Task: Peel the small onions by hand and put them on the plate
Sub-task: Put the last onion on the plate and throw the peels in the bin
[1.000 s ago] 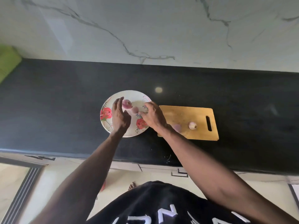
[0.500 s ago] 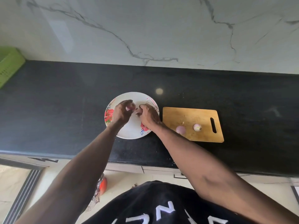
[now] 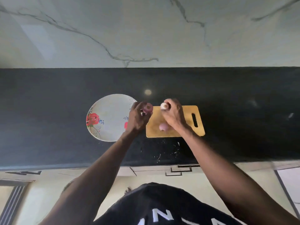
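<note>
Black stone table, with a wooden cutting board sitting just right of a white rose-print plate. The person's left hand has its grip curled around a reddish-purple onion, held up over the gap between plate and board. The right hand pinches a pale, whitish onion at its fingertips above the board's far edge. A third pinkish onion lies on the board, partly tucked under the right wrist. All three look roundish and a bit blurry, so which way their ends point is hard to call. Little white flecks dot the table near the front edge.
</note>
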